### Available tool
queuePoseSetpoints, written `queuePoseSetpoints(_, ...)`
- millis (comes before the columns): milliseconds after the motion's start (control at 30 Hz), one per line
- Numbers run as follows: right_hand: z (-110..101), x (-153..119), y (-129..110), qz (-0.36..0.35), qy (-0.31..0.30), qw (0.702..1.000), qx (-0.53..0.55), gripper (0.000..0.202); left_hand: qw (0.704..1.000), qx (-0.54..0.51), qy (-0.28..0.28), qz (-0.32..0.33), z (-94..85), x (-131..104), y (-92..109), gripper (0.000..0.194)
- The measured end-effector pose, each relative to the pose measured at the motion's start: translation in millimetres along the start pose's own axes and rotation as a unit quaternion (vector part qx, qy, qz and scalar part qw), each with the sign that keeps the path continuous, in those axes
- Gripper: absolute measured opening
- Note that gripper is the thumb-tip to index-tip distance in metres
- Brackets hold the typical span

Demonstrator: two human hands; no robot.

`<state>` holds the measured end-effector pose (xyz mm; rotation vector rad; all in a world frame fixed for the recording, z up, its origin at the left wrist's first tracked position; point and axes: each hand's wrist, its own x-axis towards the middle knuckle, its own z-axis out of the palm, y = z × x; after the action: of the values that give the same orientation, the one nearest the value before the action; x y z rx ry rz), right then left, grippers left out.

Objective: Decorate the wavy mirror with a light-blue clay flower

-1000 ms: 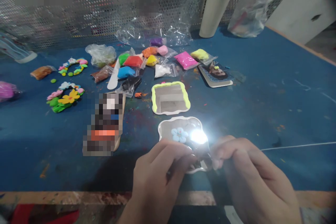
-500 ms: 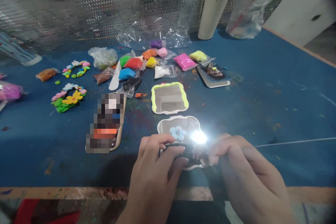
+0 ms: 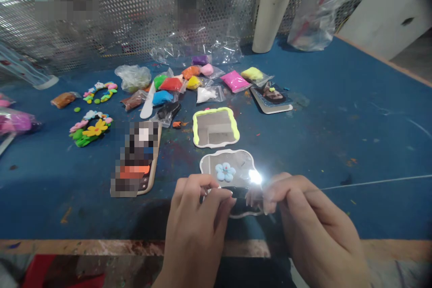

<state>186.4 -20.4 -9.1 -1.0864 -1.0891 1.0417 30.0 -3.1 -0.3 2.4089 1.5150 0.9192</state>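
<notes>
A white-framed mirror (image 3: pixel 248 157) with a wavy outline lies near the table's front edge, its glass catching a bright glare. A light blue clay flower (image 3: pixel 225 172) rests on its upper left part. My left hand (image 3: pixel 199 211) reaches over the mirror's lower left, thumb and forefinger tips close together above the glass. At the right rim, the fingers of my right hand (image 3: pixel 310 211) are curled and pressed together. Whatever either pinch holds is too small or hidden to make out. Just behind lies a second mirror (image 3: pixel 216 127), its frame partly covered in yellow-green clay.
Colourful clay packets (image 3: pixel 235 81) lie across the back, beside a white clay knife (image 3: pixel 147 103). Two flower-decorated clay rings (image 3: pixel 96 130) and a phone (image 3: pixel 153 162) are at left. A small booklet (image 3: pixel 272 99), tall cup (image 3: pixel 275 11) and plastic bag (image 3: pixel 312 27) stand or lie right.
The view has shifted slightly. My left thumb and forefinger tips have come closer together; my right hand stays by the mirror's right rim. The blue flower stays on the glass.
</notes>
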Motion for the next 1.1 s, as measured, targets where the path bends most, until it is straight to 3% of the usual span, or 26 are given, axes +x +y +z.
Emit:
queuePoseSetpoints(467,-0.4,1.4,1.5,-0.012,-0.004,1.0,0.006,0.029,0.999,0.0,-0.01,0.038,3.3,4.0,-0.6,0.014)
queuePoseSetpoints(833,-0.2,0.7,-5.4,0.024,0.011,1.0,0.007,0.028,0.998,-0.021,0.052,0.005,-6.2,6.7,-0.9,0.018)
queuePoseSetpoints(1100,1.4,1.1,-5.8,0.027,0.011,1.0,0.012,0.028,0.996,-0.077,0.034,-0.04,-4.4,15.0,-1.3,0.016)
